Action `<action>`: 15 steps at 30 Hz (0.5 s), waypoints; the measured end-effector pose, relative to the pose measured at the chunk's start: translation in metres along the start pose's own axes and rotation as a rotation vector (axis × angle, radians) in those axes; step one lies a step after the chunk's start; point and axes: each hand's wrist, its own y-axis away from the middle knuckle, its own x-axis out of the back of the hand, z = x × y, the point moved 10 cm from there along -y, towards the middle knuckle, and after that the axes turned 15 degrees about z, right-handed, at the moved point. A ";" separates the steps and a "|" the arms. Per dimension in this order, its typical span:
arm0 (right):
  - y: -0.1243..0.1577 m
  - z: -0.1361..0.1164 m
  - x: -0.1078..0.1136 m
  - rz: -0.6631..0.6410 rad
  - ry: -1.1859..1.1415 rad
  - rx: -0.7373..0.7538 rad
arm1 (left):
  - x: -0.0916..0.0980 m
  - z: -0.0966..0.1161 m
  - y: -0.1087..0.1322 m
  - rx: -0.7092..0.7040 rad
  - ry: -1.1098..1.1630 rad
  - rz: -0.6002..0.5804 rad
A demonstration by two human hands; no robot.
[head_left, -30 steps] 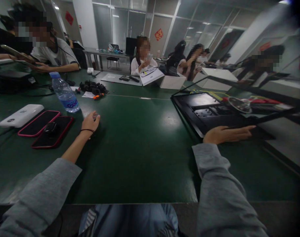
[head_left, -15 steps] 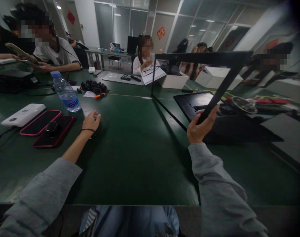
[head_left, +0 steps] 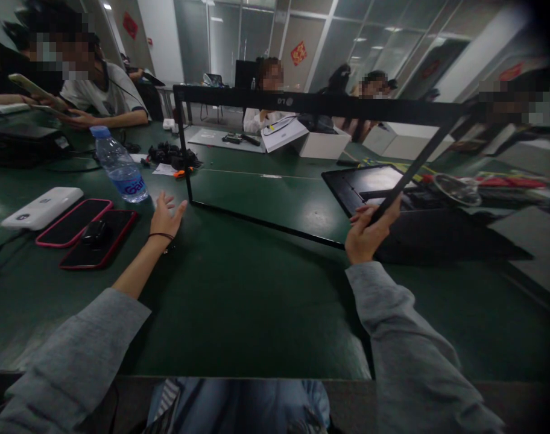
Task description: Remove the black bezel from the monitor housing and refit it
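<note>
My right hand (head_left: 371, 232) is closed round the right side of a thin black monitor bezel (head_left: 270, 227), an open rectangular frame. An upside-down LG logo shows on its wide top bar. The bezel stands tilted over the green table (head_left: 257, 313), its left side close to my left hand (head_left: 166, 218). My left hand holds nothing; its fingers are apart, just short of the bezel's lower left corner. Behind my right hand lies a black panel (head_left: 447, 238), with a dark flat part with a shiny patch (head_left: 369, 181) beside it.
At the left are a water bottle (head_left: 123, 172), a white power device (head_left: 44, 208) and two red-edged phones (head_left: 98, 250), a small black object on one. Black cables (head_left: 169, 158) and white boxes (head_left: 324, 143) sit farther back. Several people (head_left: 107, 90) are around the table.
The bezel has swung round to the left in my right hand, so its opening now faces me more squarely. My left hand's fingers have spread apart.
</note>
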 end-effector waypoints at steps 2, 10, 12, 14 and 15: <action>-0.001 0.003 0.002 0.026 0.009 0.011 | -0.006 -0.002 0.002 -0.001 0.022 -0.047; -0.003 0.013 0.002 0.068 -0.013 0.032 | -0.019 0.007 0.011 -0.027 0.048 -0.194; -0.002 0.011 0.003 0.074 -0.012 0.038 | -0.018 0.008 0.011 -0.018 0.043 -0.193; -0.002 0.006 0.004 0.081 -0.016 0.043 | -0.017 0.007 0.011 -0.003 0.036 -0.186; -0.002 0.003 0.005 0.083 -0.023 0.044 | -0.017 0.007 0.011 0.002 0.036 -0.181</action>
